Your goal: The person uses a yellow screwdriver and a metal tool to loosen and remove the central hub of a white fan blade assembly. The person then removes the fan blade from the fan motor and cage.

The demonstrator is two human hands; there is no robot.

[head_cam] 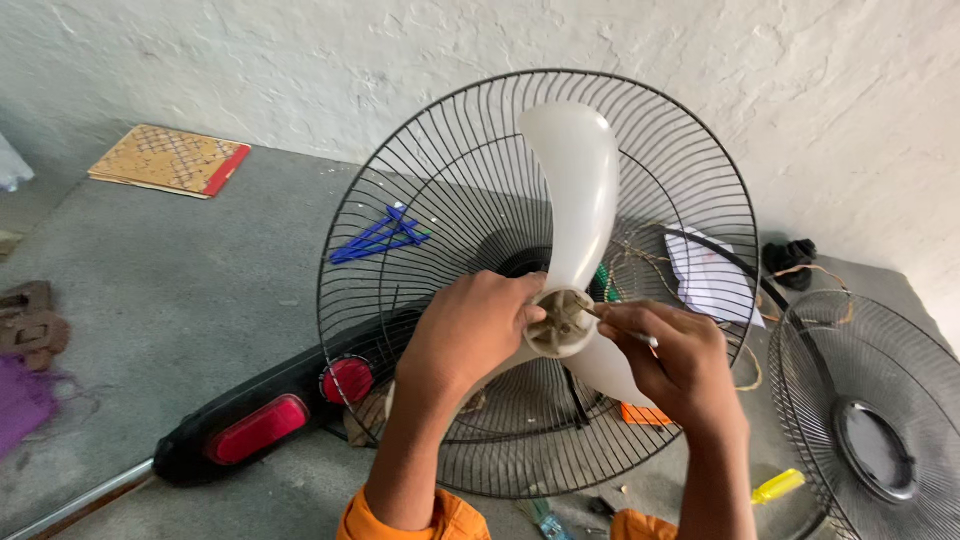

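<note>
Your left hand (468, 335) is wrapped over the white fan blade (572, 215) right at the hub (560, 322), fingers curled and pressed onto it, so the lower-left blade is mostly hidden under your palm. Your right hand (672, 358) is closed around a thin tool (622, 328), pinching it with the tip poking into the hub; I can't make out what kind of tool it is, since most of it is buried in your fist. The blade sits in front of the black wire guard (420, 200), which stands upright and tilted back toward the white wall (300, 60).

Behind the mesh there's something blue (380, 235), a white paper (712, 275) and some tangled wire, all hard to read through the bars. The black fan base (250, 425) with red buttons lies to the left, its pole cut off by the frame edge. A second guard (870, 420) lies flat on the right, partly cropped. A yellow-handled tool (778, 487) and an orange thing (645, 413) sit near your right forearm. A patterned board (168, 160) lies far back on the left.
</note>
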